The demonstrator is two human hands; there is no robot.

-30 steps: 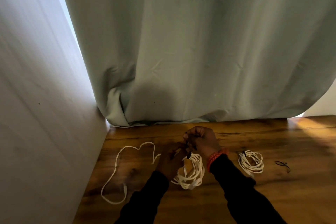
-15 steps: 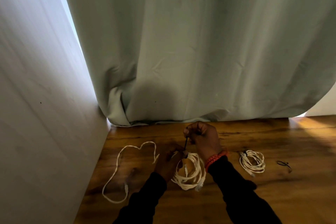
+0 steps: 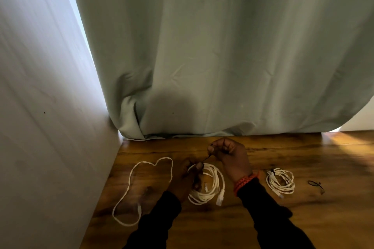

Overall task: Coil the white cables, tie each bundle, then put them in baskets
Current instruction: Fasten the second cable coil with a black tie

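A coiled white cable (image 3: 210, 186) lies on the wooden table (image 3: 303, 218) between my arms. My left hand (image 3: 187, 178) pinches its top edge where a thin black tie (image 3: 206, 158) wraps it. My right hand (image 3: 230, 155) is closed on the tie's free end, held up and away from the coil. A second coil (image 3: 281, 182), bound with a dark tie, rests to the right. A loose uncoiled white cable (image 3: 141, 186) sprawls at the left. No baskets are in view.
A spare black tie (image 3: 315, 184) lies right of the tied coil. A pale green curtain (image 3: 222, 56) hangs down to the table's back edge. A white wall (image 3: 40, 127) bounds the table on the left.
My right hand has risen and pulled back from the coil, drawing the black tie out taut. The left hand has stayed on the coil.
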